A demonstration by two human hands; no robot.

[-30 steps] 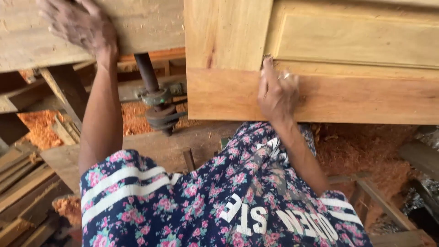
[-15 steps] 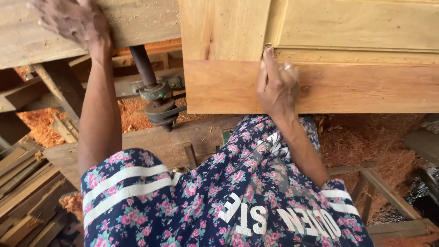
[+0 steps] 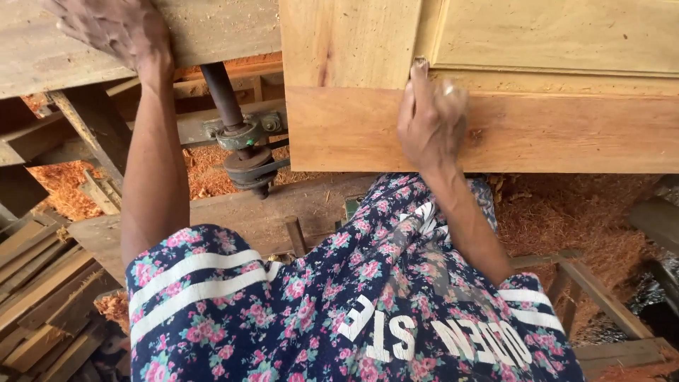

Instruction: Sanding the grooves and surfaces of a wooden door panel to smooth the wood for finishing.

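Right hand (image 3: 431,124) is pressing curled fingers, maybe around something small (can't tell), on the wooden door (image 3: 495,85), creeping up toward the panel groove over the last second, left hand (image 3: 113,32) lying flat on the workbench (image 3: 212,32) way off.

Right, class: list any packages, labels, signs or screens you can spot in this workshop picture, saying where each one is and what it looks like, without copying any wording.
No packages, signs or screens are in view.
Printed lettering on the person's garment: bottom centre, large white block letters seen upside down on dark blue cloth with pink flowers.
White stripes: two bands on the same cloth, lower left.
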